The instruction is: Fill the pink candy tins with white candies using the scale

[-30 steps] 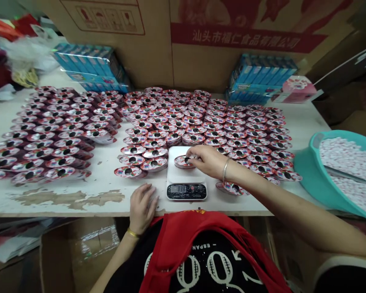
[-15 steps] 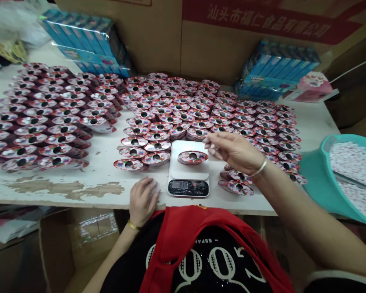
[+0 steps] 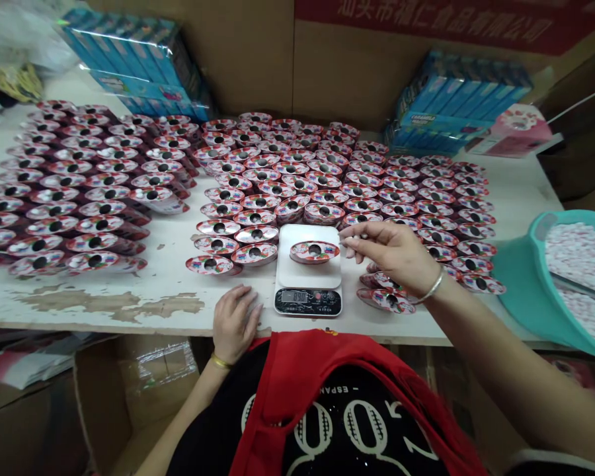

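A white kitchen scale (image 3: 309,281) stands at the table's front edge, its small display lit. One oval red-and-white packet (image 3: 315,251) with a dark round hole on top rests upright on its plate. Just right of that packet, my right hand (image 3: 394,254) hovers with thumb and fingers pinched; something small and whitish shows at the fingertips, too small to name. My left hand (image 3: 235,325) lies on the table edge left of the scale, fingers loosely spread, holding nothing. Many similar packets (image 3: 277,158) stand in close rows behind the scale and to both sides.
A turquoise basin (image 3: 535,264) of small whitish pieces, with a metal tool (image 3: 580,287) in it, is at the right. Wrapped blue boxes (image 3: 133,59) stand back left, more blue boxes (image 3: 446,106) back right. Below the table is an open carton (image 3: 104,403).
My right hand has shifted slightly right and down beside the packet on the scale. The display digits have changed. My left hand has stayed put, and the view has shifted a little.
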Demonstrator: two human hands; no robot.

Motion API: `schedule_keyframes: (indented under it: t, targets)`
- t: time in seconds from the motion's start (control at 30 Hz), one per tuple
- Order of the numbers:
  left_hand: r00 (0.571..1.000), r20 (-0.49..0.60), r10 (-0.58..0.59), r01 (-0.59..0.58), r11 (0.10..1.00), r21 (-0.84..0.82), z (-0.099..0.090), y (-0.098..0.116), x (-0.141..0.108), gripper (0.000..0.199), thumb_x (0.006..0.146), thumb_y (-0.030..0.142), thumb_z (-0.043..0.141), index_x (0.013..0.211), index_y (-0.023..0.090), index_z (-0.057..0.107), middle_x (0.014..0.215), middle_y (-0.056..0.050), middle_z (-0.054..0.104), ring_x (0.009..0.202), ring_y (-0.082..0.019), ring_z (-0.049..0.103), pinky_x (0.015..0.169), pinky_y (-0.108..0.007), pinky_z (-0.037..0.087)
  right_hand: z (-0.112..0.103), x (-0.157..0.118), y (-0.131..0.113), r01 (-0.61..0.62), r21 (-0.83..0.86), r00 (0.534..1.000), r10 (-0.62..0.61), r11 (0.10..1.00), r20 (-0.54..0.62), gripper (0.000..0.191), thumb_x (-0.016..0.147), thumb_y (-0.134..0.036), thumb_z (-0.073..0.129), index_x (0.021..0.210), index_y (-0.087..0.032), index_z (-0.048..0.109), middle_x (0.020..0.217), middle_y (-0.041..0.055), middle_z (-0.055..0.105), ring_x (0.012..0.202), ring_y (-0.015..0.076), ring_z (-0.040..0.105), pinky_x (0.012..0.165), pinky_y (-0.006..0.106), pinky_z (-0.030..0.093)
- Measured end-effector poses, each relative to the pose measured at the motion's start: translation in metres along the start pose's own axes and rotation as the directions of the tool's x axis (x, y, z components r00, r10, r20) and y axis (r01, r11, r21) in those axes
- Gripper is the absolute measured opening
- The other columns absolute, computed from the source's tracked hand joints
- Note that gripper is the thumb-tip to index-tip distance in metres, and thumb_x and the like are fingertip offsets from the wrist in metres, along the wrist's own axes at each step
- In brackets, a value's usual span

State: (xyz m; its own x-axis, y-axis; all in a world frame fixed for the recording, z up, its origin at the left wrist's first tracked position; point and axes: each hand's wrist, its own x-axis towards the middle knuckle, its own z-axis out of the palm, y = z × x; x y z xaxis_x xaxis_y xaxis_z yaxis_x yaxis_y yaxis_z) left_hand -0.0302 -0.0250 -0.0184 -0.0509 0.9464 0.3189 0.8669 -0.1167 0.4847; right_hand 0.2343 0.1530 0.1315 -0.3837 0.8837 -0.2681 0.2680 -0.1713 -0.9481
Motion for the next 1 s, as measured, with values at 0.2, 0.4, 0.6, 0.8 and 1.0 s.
schedule_keyframes:
  t: [0.2, 0.4, 0.6, 0.8, 1.0]
  targets:
    - [1.000, 0.003, 0.000, 0.000, 1.000, 0.020, 0.001, -0.001, 0.000, 0.026, 0.086, 0.027, 0.056, 0.112, 0.021, 0.060, 0.114, -0.011, 0.060, 0.112, -0.025, 0.055, 0.095, -0.043, 0.045, 0.026, 0.012, 0.001, 0.080, -0.075, 0.995, -0.074, 0.994, 0.072, 0.014, 0.078, -0.028, 0.067, 0.083, -0.016, 0.070, 0.065, 0.0015, 0.063, 0.055, 0.0106, 0.054, 0.055, 0.026, 0.046]
    - [1.000, -0.009, 0.003, -0.003, 1.000, 0.003, -0.001, 0.002, 0.000, 0.025, 0.087, 0.024, 0.056, 0.111, 0.021, 0.059, 0.113, -0.011, 0.060, 0.111, -0.025, 0.055, 0.094, -0.043, 0.046, 0.027, 0.013, -0.002, 0.049, 0.007, 0.997, -0.049, 0.999, 0.065, 0.010, 0.079, -0.025, 0.066, 0.084, -0.016, 0.069, 0.065, 0.0002, 0.062, 0.055, 0.0095, 0.052, 0.056, 0.025, 0.046]
    - [0.979, -0.106, 0.172, -0.184, 0.976, -0.118, -0.022, 0.038, 0.049, 0.051, 0.083, 0.024, 0.064, 0.131, 0.025, 0.046, 0.119, -0.012, 0.056, 0.110, -0.024, 0.055, 0.093, -0.041, 0.047, 0.019, -0.012, 0.009, -0.149, 0.557, 0.989, 0.126, 0.817, 0.080, 0.016, 0.077, -0.028, 0.071, 0.085, -0.015, 0.067, 0.080, 0.0032, 0.062, 0.063, 0.0088, 0.055, 0.050, 0.018, 0.041]
    - [0.935, 0.129, 0.331, -0.327, 0.944, -0.046, -0.007, 0.071, 0.131, 0.067, 0.084, 0.040, 0.060, 0.140, 0.014, 0.033, 0.125, -0.017, 0.056, 0.115, -0.028, 0.052, 0.095, -0.041, 0.042, 0.049, -0.051, 0.056, -0.404, 0.784, 0.907, 0.320, 0.472, 0.275, 0.020, 0.081, -0.031, 0.066, 0.084, -0.011, 0.065, 0.075, 0.0046, 0.060, 0.061, 0.0083, 0.055, 0.048, 0.016, 0.041]
    - [0.838, 0.173, 0.517, -0.539, 0.833, 0.123, -0.016, 0.095, 0.149, 0.025, 0.086, 0.028, 0.058, 0.110, 0.021, 0.059, 0.094, -0.005, 0.064, 0.083, -0.021, 0.053, 0.076, -0.037, 0.036, 0.067, -0.042, 0.069, -0.344, 0.905, 0.896, 0.374, 0.249, 0.238, 0.019, 0.089, -0.020, 0.047, 0.086, -0.010, 0.063, 0.075, 0.0066, 0.062, 0.062, 0.0115, 0.058, 0.052, 0.020, 0.045]
